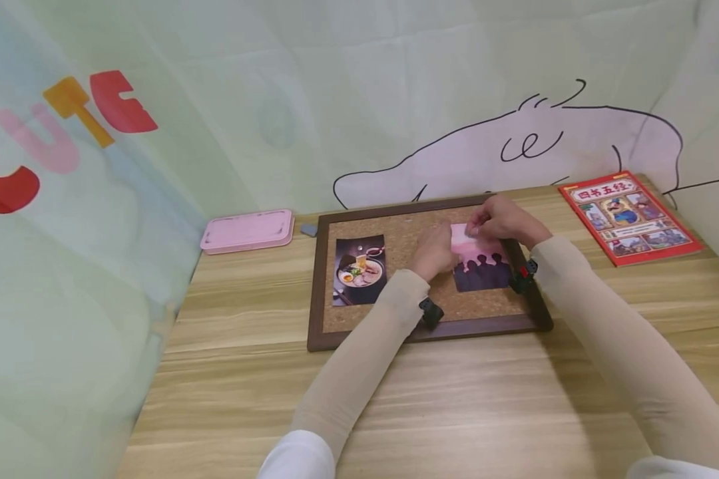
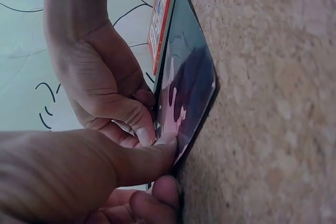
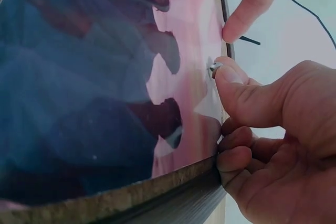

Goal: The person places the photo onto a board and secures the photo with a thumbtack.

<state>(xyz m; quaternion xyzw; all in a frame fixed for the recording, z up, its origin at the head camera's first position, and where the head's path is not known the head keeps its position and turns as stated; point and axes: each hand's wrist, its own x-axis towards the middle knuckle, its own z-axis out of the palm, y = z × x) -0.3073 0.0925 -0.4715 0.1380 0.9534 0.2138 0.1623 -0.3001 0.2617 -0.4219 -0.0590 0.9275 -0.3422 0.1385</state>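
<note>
In the head view, a brown-framed corkboard (image 1: 407, 239) lies on the table, with a ramen photo (image 1: 360, 271) on its left half. On the right half is a pink photo with dark silhouettes (image 1: 482, 271). My right hand (image 1: 503, 218) pinches a small metallic thumbtack (image 3: 214, 68) between thumb and index finger, at the pink photo's top edge. The left hand (image 1: 434, 251) is at that photo's left edge; its thumb (image 2: 149, 158) presses the face of the photo. In the left wrist view, one photo corner stands slightly off the cork.
A pink tin case (image 1: 248, 231) sits left of the board, with a small grey piece (image 1: 308, 229) between them. At the right lies a red illustrated book (image 1: 629, 216). A printed curtain (image 1: 359, 100) hangs behind the wooden table (image 1: 239, 372).
</note>
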